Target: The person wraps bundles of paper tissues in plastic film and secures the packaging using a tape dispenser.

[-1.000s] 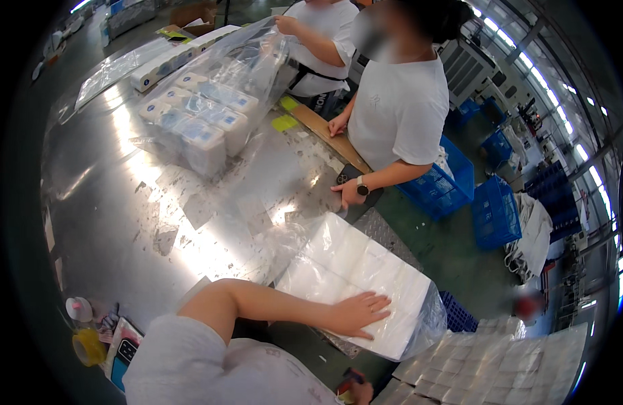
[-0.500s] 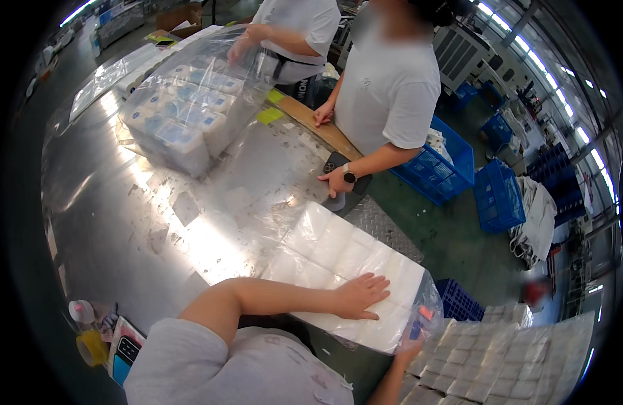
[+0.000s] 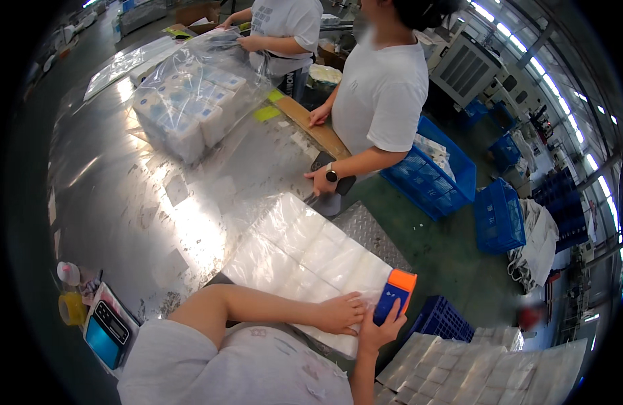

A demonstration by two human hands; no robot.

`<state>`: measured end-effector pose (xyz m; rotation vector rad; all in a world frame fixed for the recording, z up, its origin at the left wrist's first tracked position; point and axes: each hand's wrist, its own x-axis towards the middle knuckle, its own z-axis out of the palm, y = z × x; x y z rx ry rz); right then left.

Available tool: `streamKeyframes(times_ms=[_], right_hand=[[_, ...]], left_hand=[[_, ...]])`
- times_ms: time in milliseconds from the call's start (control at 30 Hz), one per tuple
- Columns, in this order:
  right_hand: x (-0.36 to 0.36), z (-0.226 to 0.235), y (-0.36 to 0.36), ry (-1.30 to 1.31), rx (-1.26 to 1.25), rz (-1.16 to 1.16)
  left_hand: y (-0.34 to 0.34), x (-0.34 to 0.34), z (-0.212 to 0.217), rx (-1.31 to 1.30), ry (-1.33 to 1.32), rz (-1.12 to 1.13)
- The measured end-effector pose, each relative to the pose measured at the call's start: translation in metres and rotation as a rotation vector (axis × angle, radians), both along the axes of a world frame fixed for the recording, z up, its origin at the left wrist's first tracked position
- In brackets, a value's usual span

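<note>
In front of me lies a clear plastic bag (image 3: 304, 246) packed with rows of white, soft-looking packs, at the table's right edge. My left hand (image 3: 342, 314) rests flat on its near right end, fingers stretched out. Right beside it, my right hand (image 3: 384, 329) is closed around a blue and orange tape dispenser (image 3: 394, 297), held up against the end of the bag. The plastic between my left fingertips and the dispenser is bunched, and I cannot make out whether tape is on it.
A metal table (image 3: 115, 209) spreads left. A co-worker's hands hold another filled clear bag (image 3: 190, 111); a nearer person's hand rests by a black phone (image 3: 321, 162). Blue crates (image 3: 436, 169) stand right, stacked white packs (image 3: 473, 368) lower right, and a scale-like device (image 3: 109, 334) lower left.
My right hand has come up from the bag's lower right corner with the tape dispenser, now plainly in sight. My left hand has slid toward the near end. The far co-worker's hands have moved apart.
</note>
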<state>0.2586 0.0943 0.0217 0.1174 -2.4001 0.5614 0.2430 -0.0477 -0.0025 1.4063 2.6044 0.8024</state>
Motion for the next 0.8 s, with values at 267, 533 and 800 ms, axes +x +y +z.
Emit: streamKeyframes(times_ms=[267, 533, 800], right_hand=[[-0.02, -0.003, -0.01, 0.083, -0.093, 0.322], [-0.061, 0.002, -0.005, -0.172, -1.135, 0.337], [-0.087, 0.018, 0.025, -0.099, -1.487, 0.22]], left_hand=[[-0.012, 0.005, 0.01, 0.109, 0.067, 0.209], [-0.025, -0.005, 0.043, 0.216, 0.324, 0.265], [-0.013, -0.046, 0.015, 0.011, 0.354, 0.188]])
